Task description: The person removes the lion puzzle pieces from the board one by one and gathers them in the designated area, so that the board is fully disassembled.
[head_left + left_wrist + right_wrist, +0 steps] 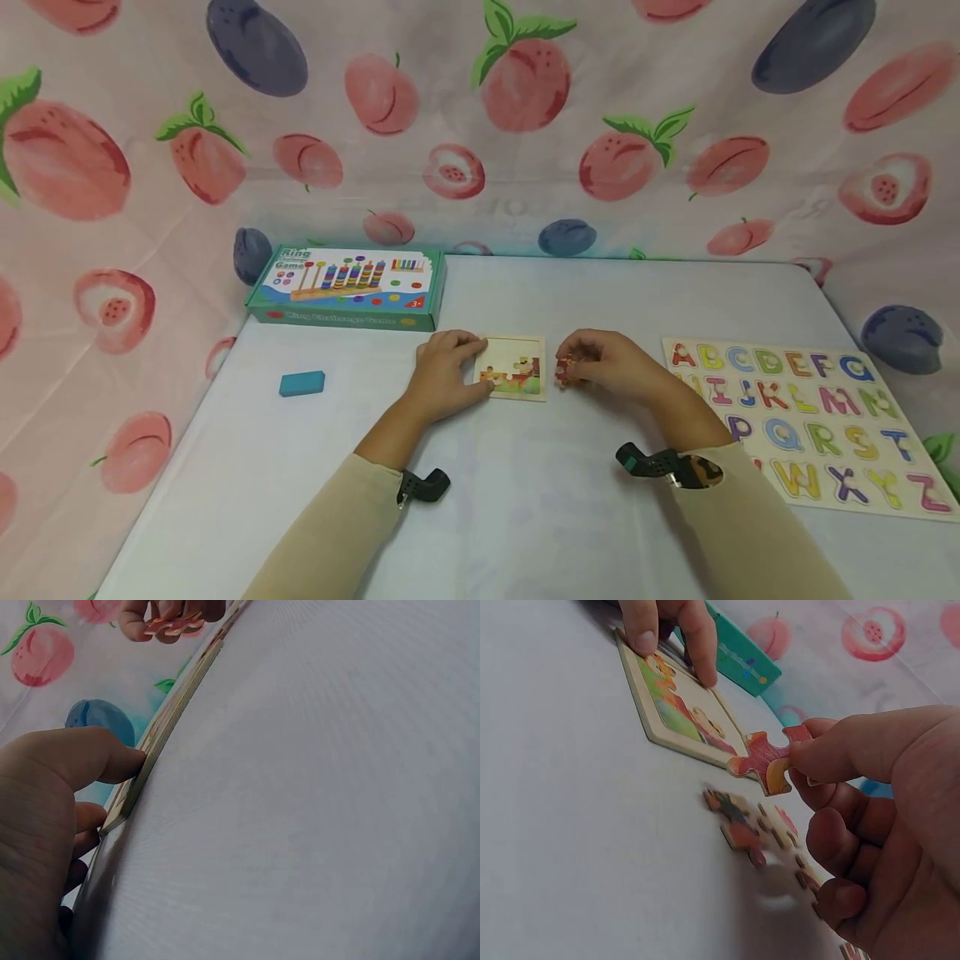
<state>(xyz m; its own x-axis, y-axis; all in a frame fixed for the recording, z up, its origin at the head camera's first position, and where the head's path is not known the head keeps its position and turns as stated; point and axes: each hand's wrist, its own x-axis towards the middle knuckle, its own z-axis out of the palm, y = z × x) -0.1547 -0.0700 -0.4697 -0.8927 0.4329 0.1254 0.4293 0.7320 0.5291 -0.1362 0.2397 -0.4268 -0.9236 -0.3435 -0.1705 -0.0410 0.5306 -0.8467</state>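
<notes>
Your left hand [444,375] holds the left side of a part-filled puzzle board [501,353] on the worktop [517,508]; your right hand [617,364] pinches a red piece [763,759] just beside it, above loose pieces [737,823]. An alphabet board [801,417] lies right, a blue block [302,384] left.

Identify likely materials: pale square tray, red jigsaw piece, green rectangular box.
Pale square wooden tray: probably bare wood; matte, tan edges.
Red jigsaw piece: likely thin wood, maybe board; printed face, pale edge.
Green rectangular box: probably cardboard, printed; flat faces, crisp edges.
</notes>
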